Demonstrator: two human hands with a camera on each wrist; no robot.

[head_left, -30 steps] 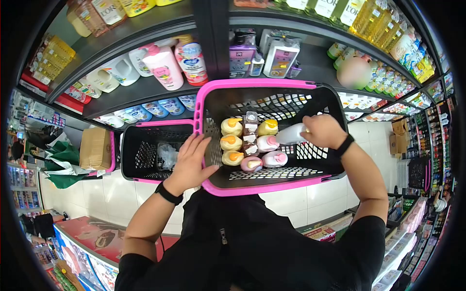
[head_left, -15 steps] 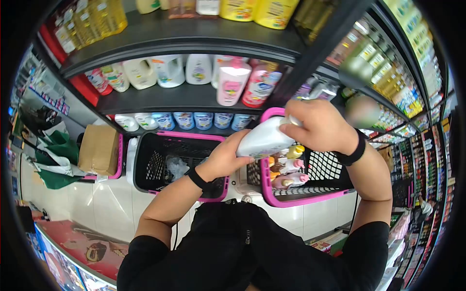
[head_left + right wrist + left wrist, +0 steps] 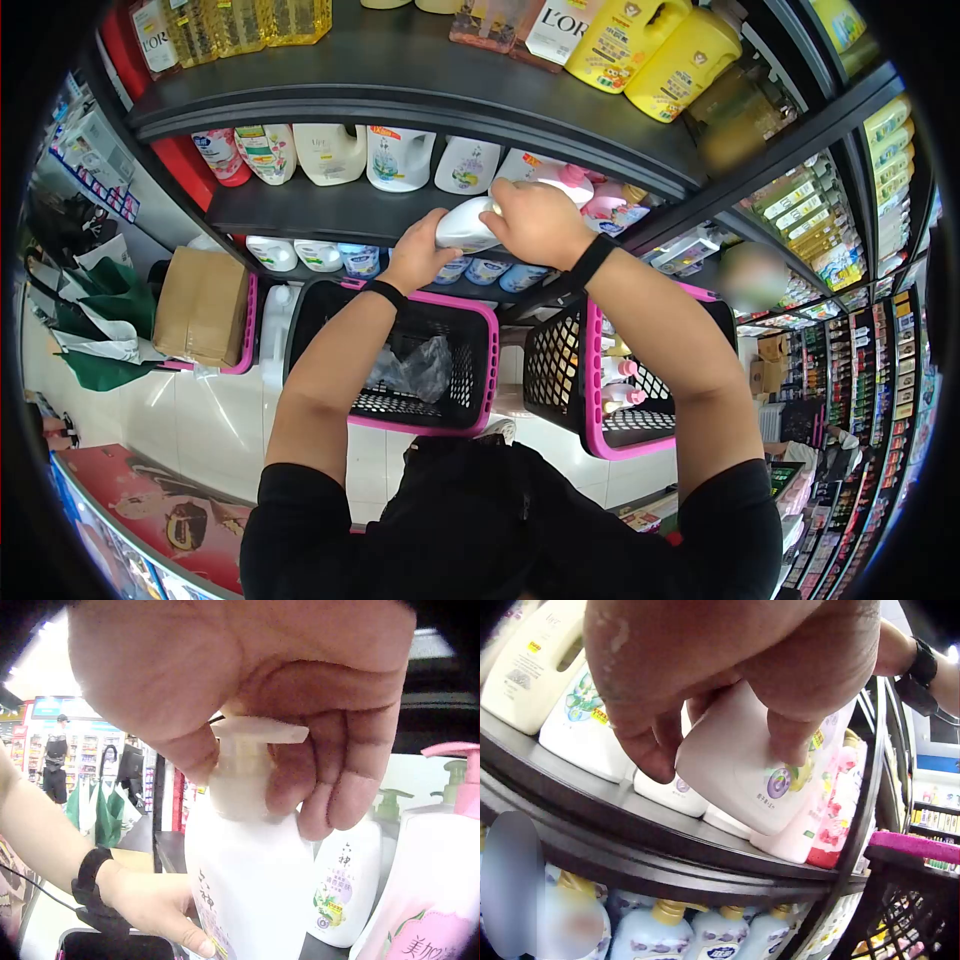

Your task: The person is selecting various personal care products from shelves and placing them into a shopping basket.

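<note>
A white pump bottle is tilted in front of the middle shelf, held by both hands. My right hand grips its neck just below the pump head, fingers and thumb around it in the right wrist view. At the bottom end, my left hand holds the body between thumb and fingers. The left wrist view shows the bottle's base close over the shelf edge. Behind it on the shelf stands a similar white bottle, beside a pink-pump bottle.
Below the shelf are two black baskets with pink rims: the left basket holds clear plastic, the right basket several pump bottles. A cardboard box sits at left. Blue bottles line the lower shelf; a dark upright divides the shelving.
The right hand lifted the white bottle out of the right basket and moved it left and up to the shelf. The left hand left the basket rim and took the bottle's lower end.
</note>
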